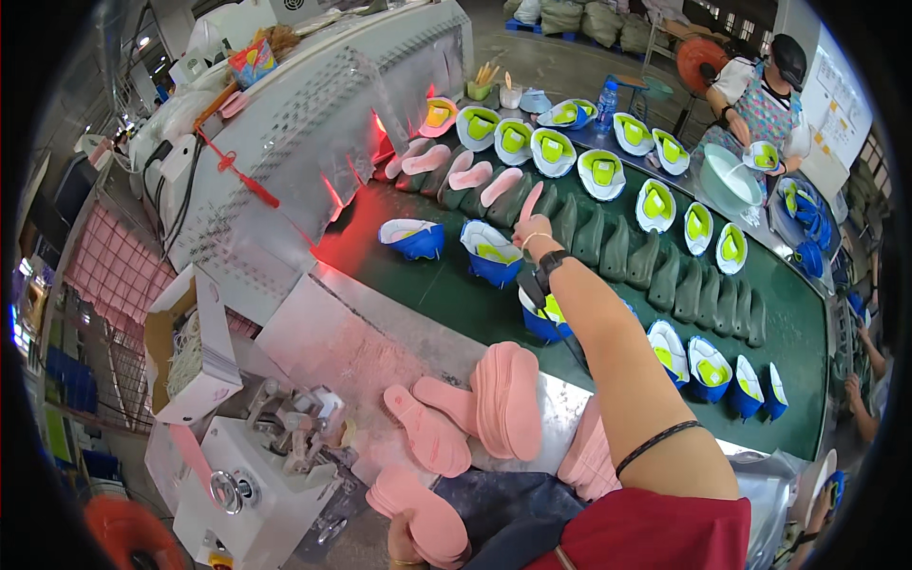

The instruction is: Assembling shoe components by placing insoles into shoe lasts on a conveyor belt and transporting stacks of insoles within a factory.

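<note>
My right hand (533,231) reaches far across the green conveyor belt (427,285), its fingers closed on the end of a pink insole (531,199). That insole is held over a row of dark green shoe lasts (613,249); several lasts to its left have pink insoles (470,176) lying on them. Low in the view, my left hand (403,541) grips a stack of pink insoles (418,508) close to my body. More piles of insoles (508,399) rest on the metal ledge (332,337) between me and the belt.
Blue-and-white shoe uppers with yellow-green linings (551,152) line both sides of the lasts. A grey machine (275,161) glows red at the belt's left end. A white-metal device (252,484) stands at lower left. Across the belt, a person (760,109) handles an upper beside a bowl (730,179).
</note>
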Available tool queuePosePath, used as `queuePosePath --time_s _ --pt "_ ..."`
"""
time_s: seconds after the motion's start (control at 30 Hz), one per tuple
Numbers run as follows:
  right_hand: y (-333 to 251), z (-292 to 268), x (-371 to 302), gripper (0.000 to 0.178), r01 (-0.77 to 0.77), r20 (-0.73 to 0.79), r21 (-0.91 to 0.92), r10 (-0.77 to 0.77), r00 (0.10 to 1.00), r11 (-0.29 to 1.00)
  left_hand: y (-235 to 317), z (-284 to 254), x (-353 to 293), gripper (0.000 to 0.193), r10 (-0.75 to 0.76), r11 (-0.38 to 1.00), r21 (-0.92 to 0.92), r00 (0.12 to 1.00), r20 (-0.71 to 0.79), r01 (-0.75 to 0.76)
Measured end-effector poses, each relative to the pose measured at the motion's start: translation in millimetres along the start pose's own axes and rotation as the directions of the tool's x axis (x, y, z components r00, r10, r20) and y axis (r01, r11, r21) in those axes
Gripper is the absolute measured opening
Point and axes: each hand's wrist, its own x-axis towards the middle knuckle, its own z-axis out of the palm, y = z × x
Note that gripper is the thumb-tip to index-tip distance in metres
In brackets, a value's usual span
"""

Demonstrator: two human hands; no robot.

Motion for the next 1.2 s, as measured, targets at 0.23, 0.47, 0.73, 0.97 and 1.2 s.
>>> queuePosePath --time_s 0.23,0.47,0.73,0.97,1.2 --pt "-150 76 -147 0.029 0.119 0.378 0.619 -0.428 0.821 0.776 2 2 -26 0.036 0.072 0.997 -0.03 0.984 -0.163 -0.078" --pt "-156 -4 -455 0.03 0.799 0.505 0.48 -0.859 0.085 0.362 0 -28 5 0.029 0.535 0.228 0.834 0.781 0.324 -0.502" --pt "-168 45 -442 0.034 0.189 0.746 0.42 -0.457 0.485 0.888 13 7 -82 0.041 0.134 0.975 -0.198 0.978 0.16 -0.101" --pt "-209 143 -401 0.049 0.465 0.521 0.226 -0.51 0.684 0.856 -17 0 -108 0.053 0.1 0.978 -0.2 0.967 0.234 -0.052" --pt "-217 85 -399 0.056 0.819 0.502 -0.098 -0.682 0.531 0.565 -30 -32 -103 0.048 0.109 0.975 -0.214 0.972 0.206 -0.064"
